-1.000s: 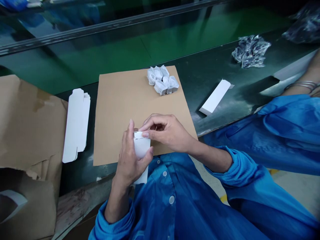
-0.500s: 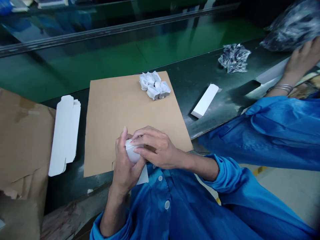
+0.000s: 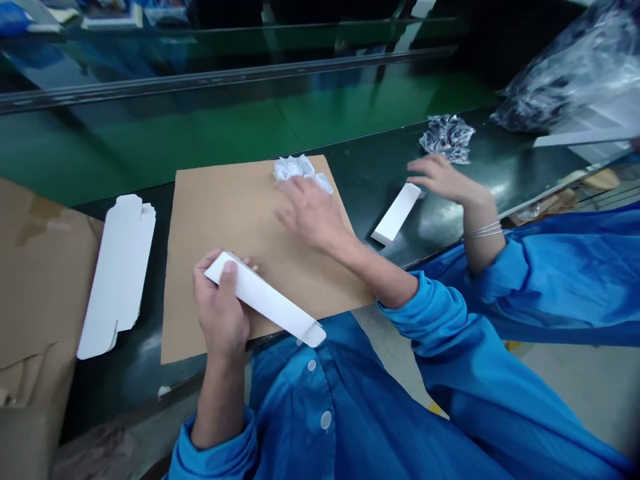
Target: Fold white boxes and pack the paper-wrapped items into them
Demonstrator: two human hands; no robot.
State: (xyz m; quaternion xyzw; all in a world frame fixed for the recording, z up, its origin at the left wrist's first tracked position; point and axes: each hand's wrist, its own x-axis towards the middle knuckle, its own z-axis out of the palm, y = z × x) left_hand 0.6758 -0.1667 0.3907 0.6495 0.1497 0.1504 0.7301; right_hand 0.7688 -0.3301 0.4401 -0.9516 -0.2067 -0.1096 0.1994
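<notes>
My left hand grips one end of a long, narrow white carton, which lies slanted over the near edge of a brown cardboard sheet. My right hand is stretched out over the sheet, blurred by motion, its fingers apart and reaching to a cluster of small white wrapped packets at the sheet's far edge. Nothing shows in that hand.
A stack of flat white carton blanks lies left of the sheet, beside torn brown cardboard. Another person's hand hovers by a second white carton on the dark bench. Crumpled plastic bags lie beyond. A green conveyor runs behind.
My right hand left the carton's top and reached forward to the packets. My left hand tipped the carton from upright to slanted. The other person's hand moved in towards the second carton.
</notes>
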